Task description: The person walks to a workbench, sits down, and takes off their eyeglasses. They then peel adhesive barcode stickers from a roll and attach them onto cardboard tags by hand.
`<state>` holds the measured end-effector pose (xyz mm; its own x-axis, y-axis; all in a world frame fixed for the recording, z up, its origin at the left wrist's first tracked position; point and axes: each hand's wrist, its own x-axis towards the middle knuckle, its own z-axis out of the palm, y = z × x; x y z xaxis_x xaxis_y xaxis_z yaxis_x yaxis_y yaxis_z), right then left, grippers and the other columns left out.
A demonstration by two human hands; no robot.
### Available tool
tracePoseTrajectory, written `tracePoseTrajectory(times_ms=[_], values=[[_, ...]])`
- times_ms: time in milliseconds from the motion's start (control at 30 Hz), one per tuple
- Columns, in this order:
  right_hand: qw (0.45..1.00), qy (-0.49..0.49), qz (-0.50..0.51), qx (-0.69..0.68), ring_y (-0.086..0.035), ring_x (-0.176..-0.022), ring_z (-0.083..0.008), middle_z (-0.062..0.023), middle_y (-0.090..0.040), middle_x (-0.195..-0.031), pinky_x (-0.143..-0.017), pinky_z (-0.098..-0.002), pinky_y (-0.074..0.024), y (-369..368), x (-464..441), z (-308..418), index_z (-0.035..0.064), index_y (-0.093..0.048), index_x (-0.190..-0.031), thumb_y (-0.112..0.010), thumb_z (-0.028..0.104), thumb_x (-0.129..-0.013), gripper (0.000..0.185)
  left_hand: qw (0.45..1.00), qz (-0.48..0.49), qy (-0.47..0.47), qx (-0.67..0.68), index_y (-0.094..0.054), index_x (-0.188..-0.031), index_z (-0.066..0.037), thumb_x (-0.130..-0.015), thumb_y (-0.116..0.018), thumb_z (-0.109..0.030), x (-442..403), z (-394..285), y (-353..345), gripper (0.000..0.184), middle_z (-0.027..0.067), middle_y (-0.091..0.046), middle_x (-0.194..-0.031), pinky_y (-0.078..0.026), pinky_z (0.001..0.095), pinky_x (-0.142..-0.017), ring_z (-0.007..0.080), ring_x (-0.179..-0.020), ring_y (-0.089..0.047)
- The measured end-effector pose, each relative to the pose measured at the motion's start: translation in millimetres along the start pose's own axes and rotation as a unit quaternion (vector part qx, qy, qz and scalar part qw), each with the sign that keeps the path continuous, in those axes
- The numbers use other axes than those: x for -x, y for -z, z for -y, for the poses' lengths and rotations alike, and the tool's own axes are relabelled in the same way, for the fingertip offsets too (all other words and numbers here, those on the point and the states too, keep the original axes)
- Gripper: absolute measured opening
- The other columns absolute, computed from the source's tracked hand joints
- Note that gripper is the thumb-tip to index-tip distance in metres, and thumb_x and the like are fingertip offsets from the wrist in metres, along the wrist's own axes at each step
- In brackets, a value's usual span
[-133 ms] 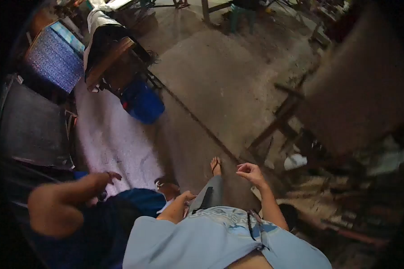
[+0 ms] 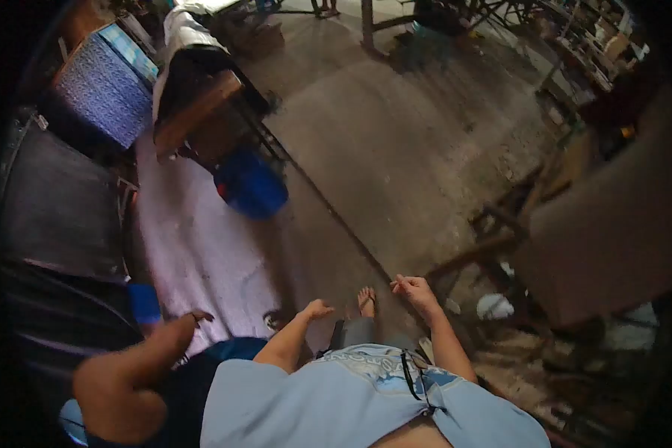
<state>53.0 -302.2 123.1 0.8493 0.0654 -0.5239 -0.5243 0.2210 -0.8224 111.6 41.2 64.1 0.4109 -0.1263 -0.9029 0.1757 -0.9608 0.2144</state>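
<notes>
- Left hand (image 2: pixel 320 309): fingers curled, nothing seen in them; whether it is fully closed I cannot tell. Another person's bent arm (image 2: pixel 157 351) is to its left.
- Right hand (image 2: pixel 418 293): thumb near curled fingers, nothing visible held; cannot tell how tight.
- Foot (image 2: pixel 366 302), in a sandal, on the floor between the hands.
- White thing (image 2: pixel 494 306): right of the right hand, the nearer one, and apart from it; long axis unclear.
- Brown panel (image 2: pixel 605 231): farther right.
- Dark line (image 2: pixel 336 217): runs near right to far left.
- Blue bucket (image 2: pixel 252 187): far left, nearer the left hand.
</notes>
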Motion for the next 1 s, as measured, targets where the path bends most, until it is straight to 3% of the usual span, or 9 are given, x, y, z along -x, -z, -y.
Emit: tracePoseTrajectory(times_ms=[133, 233, 400, 500, 633, 667, 767, 900, 1000], values=[[0.997, 0.058, -0.040, -0.023, -0.062, -0.072, -0.0128, -0.0052, -0.066, -0.082, -0.065, -0.0257, -0.0477, 61.3, -117.0, 158.0, 0.0006, -0.065, -0.082, -0.056, 0.028, -0.090, 0.029, 0.944, -0.212, -0.206, 0.149, -0.065, -0.104, -0.003, -0.079, -0.064, -0.035, -107.5, -155.8, 157.5, 0.041, 0.0148, -0.067, -0.098, -0.049, 0.0361, -0.081, 0.0279, -0.093, -0.064], [0.990, 0.058, -0.103, 0.071, -0.062, -0.072, -0.0135, -0.0058, -0.066, -0.081, -0.066, -0.0267, -0.0481, 86.9, -204.9, 166.2, -0.0004, -0.064, -0.081, -0.055, 0.029, -0.091, 0.032, 0.944, -0.224, -0.206, 0.129, -0.065, -0.103, -0.003, -0.079, -0.065, -0.036, -144.6, -213.8, 213.4, 0.041, 0.0138, -0.067, -0.097, -0.050, 0.0371, -0.081, 0.0276, -0.092, -0.064], [0.956, 0.050, -0.087, 0.275, -0.061, -0.072, -0.0160, -0.0085, -0.066, -0.082, -0.060, -0.0301, -0.0482, 137.8, -331.0, 185.9, 0.0008, -0.067, -0.085, -0.048, -0.001, -0.074, 0.022, 0.958, -0.092, -0.271, 0.011, -0.056, -0.117, -0.001, -0.078, -0.066, -0.042, -198.0, -281.0, 277.8, 0.057, 0.0180, -0.061, -0.113, -0.047, 0.0400, -0.087, 0.0301, -0.105, -0.058], [0.964, 0.125, -0.154, 0.175, -0.061, -0.071, -0.0155, -0.0100, -0.066, -0.081, -0.063, -0.0281, -0.0501, 225.4, -390.1, 241.9, 0.0003, -0.065, -0.082, -0.056, -0.002, -0.073, 0.013, 0.938, 0.067, -0.303, -0.151, -0.042, -0.130, -0.001, -0.078, -0.063, -0.044, -305.4, -290.3, 265.0, 0.070, 0.0249, -0.047, -0.129, -0.041, 0.0439, -0.095, 0.0361, -0.118, -0.048], [0.931, 0.101, -0.284, 0.208, -0.060, -0.059, -0.0145, -0.0073, -0.063, -0.072, -0.056, -0.0289, -0.0493, 308.7, -441.5, 371.3, -0.0002, -0.062, -0.083, -0.062, 0.003, -0.076, 0.007, 0.919, 0.178, -0.313, -0.160, -0.046, -0.129, -0.003, -0.078, -0.062, -0.043, -254.3, -349.1, 383.2, 0.067, 0.0193, -0.050, -0.129, -0.042, 0.0431, -0.095, 0.0346, -0.116, -0.050], [0.926, 0.079, -0.312, 0.197, -0.060, -0.056, -0.0145, -0.0063, -0.062, -0.068, -0.051, -0.0288, -0.0477, 325.1, -459.1, 401.0, 0.0003, -0.061, -0.085, -0.062, 0.005, -0.079, 0.008, 0.927, 0.118, -0.288, -0.210, -0.053, -0.122, -0.002, -0.079, -0.061, -0.039, -241.2, -373.7, 416.9, 0.057, 0.0172, -0.055, -0.124, -0.044, 0.0414, -0.093, 0.0329, -0.113, -0.053], [0.938, 0.022, -0.312, 0.150, -0.062, -0.059, -0.0147, -0.0053, -0.060, -0.069, -0.049, -0.0291, -0.0467, 347.7, -529.5, 468.3, 0.0007, -0.061, -0.085, -0.063, 0.013, -0.083, 0.013, 0.952, -0.099, -0.262, 0.125, -0.063, -0.110, -0.006, -0.083, -0.058, -0.028, -220.9, -407.5, 494.4, 0.036, 0.0190, -0.064, -0.101, -0.045, 0.0406, -0.088, 0.0337, -0.102, -0.058], [0.964, 0.047, -0.236, 0.115, -0.063, -0.061, -0.0149, -0.0056, -0.061, -0.075, -0.055, -0.0295, -0.0491, 310.7, -645.9, 540.5, 0.0014, -0.062, -0.079, -0.063, 0.020, -0.085, 0.020, 0.949, -0.169, -0.266, 0.006, -0.063, -0.108, -0.006, -0.085, -0.056, -0.026, -277.8, -409.1, 571.9, 0.031, 0.0197, -0.065, -0.093, -0.045, 0.0442, -0.084, 0.0375, -0.094, -0.058], [0.945, 0.141, -0.131, 0.265, -0.063, -0.066, -0.0156, -0.0074, -0.063, -0.079, -0.060, -0.0301, -0.0489, 261.4, -727.7, 565.5, 0.0010, -0.063, -0.077, -0.064, 0.024, -0.082, 0.024, 0.923, -0.143, -0.358, -0.002, -0.064, -0.105, -0.006, -0.090, -0.048, -0.030, -322.7, -404.2, 621.0, 0.033, 0.0205, -0.064, -0.096, -0.045, 0.0459, -0.083, 0.0397, -0.088, -0.057]])
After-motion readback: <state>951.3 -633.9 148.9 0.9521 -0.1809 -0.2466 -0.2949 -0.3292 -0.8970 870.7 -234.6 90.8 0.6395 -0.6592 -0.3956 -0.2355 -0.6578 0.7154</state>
